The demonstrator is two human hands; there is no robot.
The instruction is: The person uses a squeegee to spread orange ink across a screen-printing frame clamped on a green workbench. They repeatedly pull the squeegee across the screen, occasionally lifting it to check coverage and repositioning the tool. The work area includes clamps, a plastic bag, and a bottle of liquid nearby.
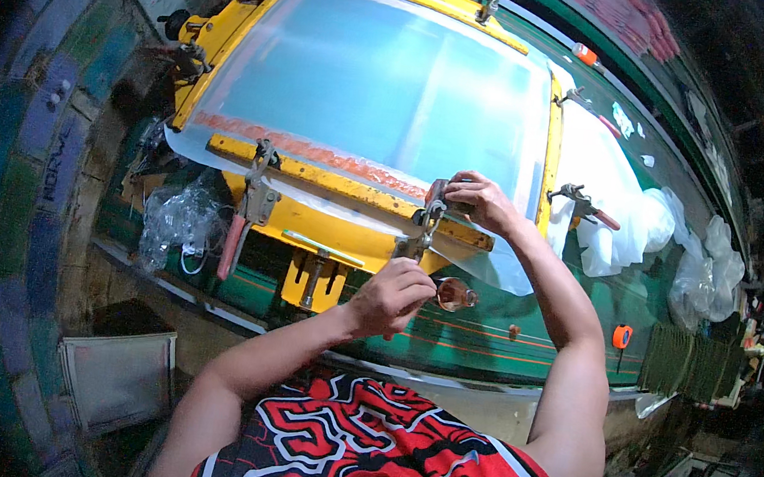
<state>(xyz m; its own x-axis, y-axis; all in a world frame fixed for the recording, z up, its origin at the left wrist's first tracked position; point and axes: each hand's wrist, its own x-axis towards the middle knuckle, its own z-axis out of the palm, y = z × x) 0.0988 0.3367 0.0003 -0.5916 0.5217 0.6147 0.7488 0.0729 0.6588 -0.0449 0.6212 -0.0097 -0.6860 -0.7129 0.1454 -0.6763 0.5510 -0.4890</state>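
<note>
A pale blue mesh sheet [380, 80] is stretched flat across a yellow clamping frame [309, 226], with a reddish-orange smear [316, 152] along its near edge. At the near side, my left hand [392, 297] is closed around the lower end of a metal toggle clamp [426, 232]; its fingers hide the lever. My right hand [482, 201] pinches a small dark thing beside the clamp's top, over the yellow near bar [350, 185]; its kind is hidden by the fingers. Just right of my left hand is a small round, see-through brownish cup [456, 295].
More toggle clamps, one with a red handle [232, 246], line the frame. Crumpled clear plastic [184, 218] lies at left, white sheeting [597, 187] at right. An orange tape measure [621, 336] and an orange-and-white bottle [586, 54] are on the green table [566, 351].
</note>
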